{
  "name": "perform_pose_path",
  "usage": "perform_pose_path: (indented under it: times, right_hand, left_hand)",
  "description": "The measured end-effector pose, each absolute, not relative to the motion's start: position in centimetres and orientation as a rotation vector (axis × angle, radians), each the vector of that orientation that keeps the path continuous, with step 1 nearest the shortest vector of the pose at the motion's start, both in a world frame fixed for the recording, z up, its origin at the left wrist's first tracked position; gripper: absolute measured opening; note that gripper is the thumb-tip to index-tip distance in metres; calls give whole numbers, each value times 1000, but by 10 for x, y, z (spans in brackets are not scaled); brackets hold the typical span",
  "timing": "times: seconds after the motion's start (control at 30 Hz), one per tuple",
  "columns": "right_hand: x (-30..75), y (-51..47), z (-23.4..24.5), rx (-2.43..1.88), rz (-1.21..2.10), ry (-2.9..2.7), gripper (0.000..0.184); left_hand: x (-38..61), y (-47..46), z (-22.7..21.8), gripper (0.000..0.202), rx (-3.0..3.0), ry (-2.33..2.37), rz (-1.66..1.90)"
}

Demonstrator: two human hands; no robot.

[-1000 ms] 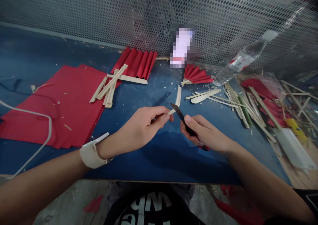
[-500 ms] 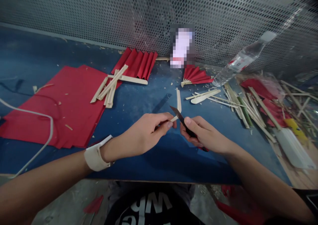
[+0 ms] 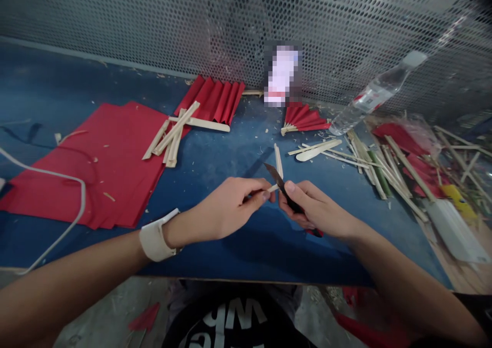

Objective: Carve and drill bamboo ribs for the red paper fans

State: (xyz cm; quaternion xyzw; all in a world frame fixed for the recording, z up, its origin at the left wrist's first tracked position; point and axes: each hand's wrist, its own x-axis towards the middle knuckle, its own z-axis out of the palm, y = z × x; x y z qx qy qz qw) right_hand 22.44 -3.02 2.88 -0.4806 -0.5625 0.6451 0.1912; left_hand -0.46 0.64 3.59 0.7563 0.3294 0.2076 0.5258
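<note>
My left hand [image 3: 240, 204] pinches a pale wooden stick [image 3: 272, 188] between thumb and fingers, its tip pointing right. In my right hand [image 3: 313, 207] is a knife [image 3: 280, 180] with a dark blade, gripped by its handle with the thumb along the top. The blade lies across the stick's end, close to the left fingertips. Just beyond it, a pair of pale sticks [image 3: 278, 159] rests on the blue table. To the left, several flat wooden sticks [image 3: 177, 128] lie crossed over red paper [image 3: 111, 158].
Pleated red paper [image 3: 211, 99] and a small red fan [image 3: 305, 118] lie at the back, beside a phone [image 3: 282, 76] with a blurred screen. A plastic bottle [image 3: 378, 94] leans on the mesh wall. Wood strips [image 3: 374, 166] and a cleaver [image 3: 453, 227] crowd the right side.
My left hand and wrist have shifted slightly right. The knife stays against the stick with almost no movement. The whole view has tilted a little.
</note>
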Motion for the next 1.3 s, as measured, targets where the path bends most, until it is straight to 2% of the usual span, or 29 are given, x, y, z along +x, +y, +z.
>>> perform_pose_path:
  times: [0.47, 0.7, 0.9, 1.1, 1.3]
  right_hand:
    - [224, -30, 31, -1325, 1829, -1592, 77]
    - [226, -30, 28, -1349, 1797, -1577, 78]
    - [223, -32, 29, -1339, 1827, -1578, 80]
    - [224, -31, 29, -1376, 1833, -1538, 78]
    - [222, -32, 30, -1318, 1822, -1570, 79]
  left_hand:
    - [-4, 4, 38, 26, 1725, 769, 483]
    - [-4, 5, 35, 26, 1492, 735, 651]
    - [-2, 0, 35, 22, 1677, 739, 470]
    - [2, -3, 37, 28, 1567, 811, 569]
    - [1, -4, 34, 23, 1648, 751, 450]
